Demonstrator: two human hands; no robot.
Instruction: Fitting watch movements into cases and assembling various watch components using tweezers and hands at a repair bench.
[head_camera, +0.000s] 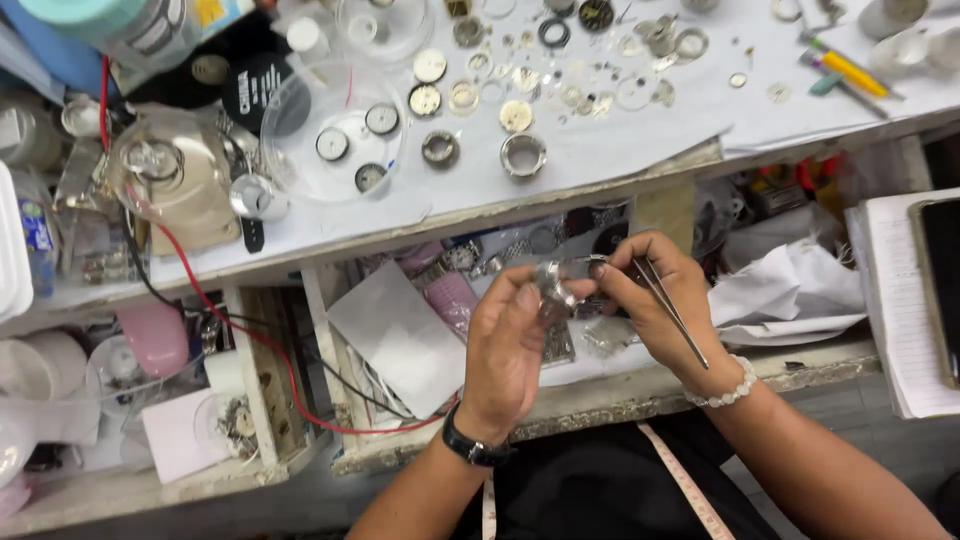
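My left hand (508, 345) grips a small silver watch case (553, 282) between thumb and fingertips, held over an open drawer. My right hand (655, 300) pinches thin metal tweezers (668, 308), whose tips reach toward the watch case. A black watch sits on my left wrist and a white bead bracelet (722, 388) on my right wrist. The two hands nearly touch at the case.
The white bench top (600, 150) holds several watch dials, metal rings and tiny parts, plus a clear round dish (330, 135) with dials. A red wire (235, 325) runs down the left. The open drawer (560, 405) holds paper and watch bands. A notepad and phone lie right.
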